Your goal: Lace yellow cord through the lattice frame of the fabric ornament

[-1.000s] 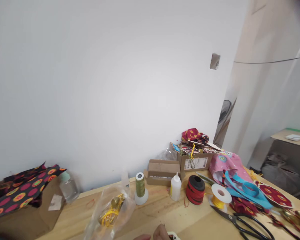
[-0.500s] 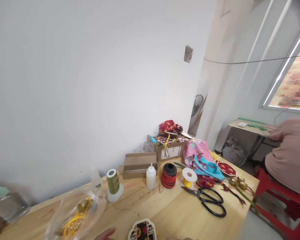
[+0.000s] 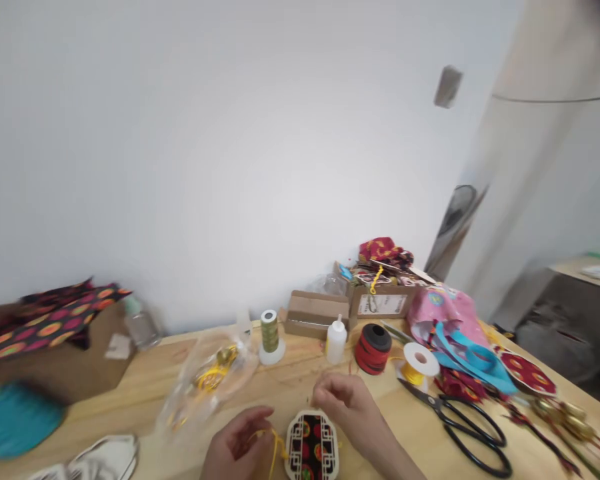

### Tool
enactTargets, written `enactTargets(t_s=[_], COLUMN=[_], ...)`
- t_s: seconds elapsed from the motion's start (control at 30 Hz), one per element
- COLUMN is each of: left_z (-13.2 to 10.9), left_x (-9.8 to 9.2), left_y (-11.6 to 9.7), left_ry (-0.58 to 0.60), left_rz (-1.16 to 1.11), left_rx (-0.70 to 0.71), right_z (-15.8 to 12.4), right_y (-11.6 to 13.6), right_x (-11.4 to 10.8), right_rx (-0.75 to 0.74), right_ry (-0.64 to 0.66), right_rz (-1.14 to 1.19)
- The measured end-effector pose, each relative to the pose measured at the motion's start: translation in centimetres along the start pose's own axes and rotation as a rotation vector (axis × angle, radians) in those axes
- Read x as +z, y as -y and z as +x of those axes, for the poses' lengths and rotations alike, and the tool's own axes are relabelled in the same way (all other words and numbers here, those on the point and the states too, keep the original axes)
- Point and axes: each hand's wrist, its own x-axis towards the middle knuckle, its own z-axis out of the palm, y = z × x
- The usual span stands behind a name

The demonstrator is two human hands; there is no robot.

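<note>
A flat ornament (image 3: 311, 445) with a pale fretwork frame and dark patterned fabric lies on the table between my hands. Yellow cord (image 3: 276, 448) comes off its left side and runs to my left hand (image 3: 240, 445), whose fingers curl around it. Above the ornament's upper right edge, my right hand (image 3: 347, 407) has thumb and fingertips pinched together. What sits in that pinch, if anything, is too small to make out.
Black-handled scissors (image 3: 467, 430) lie at right, near a yellow thread spool (image 3: 420, 367), a red thread spool (image 3: 373, 348) and a white squeeze bottle (image 3: 336, 341). A plastic bag (image 3: 200, 383) lies left of centre. A fabric-filled box (image 3: 95, 353) stands far left.
The view has swung left, bringing in the fabric box and losing the seated person. Both hands have come further into view around the ornament; my right hand is now raised beside it.
</note>
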Motion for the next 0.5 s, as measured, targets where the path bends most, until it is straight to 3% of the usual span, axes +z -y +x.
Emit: enactTargets(t_s=[0.07, 0.2, 0.33, 0.5], left_z=[-0.3, -0.5, -0.4, -0.1], left_x=[0.2, 0.3, 0.6, 0.8], left_y=[0.0, 0.3, 0.4, 0.7], left_ry=[0.004, 0.004, -0.012, 0.011], left_rz=[-0.023, -0.034, -0.028, -0.004], left_rx=[0.015, 0.043, 0.035, 0.049], right_z=[2.0, 2.3, 0.0, -1.3], right_y=[0.6, 0.8, -0.6, -1.6], right_x=[1.5, 3.8, 5.2, 6.4], right_rx=[-0.020, -0.190, -0.343, -0.225], right_ry=[0.143, 0.221, 0.189, 0.123], right_rz=[0.021, -0.065, -0.206, -0.249])
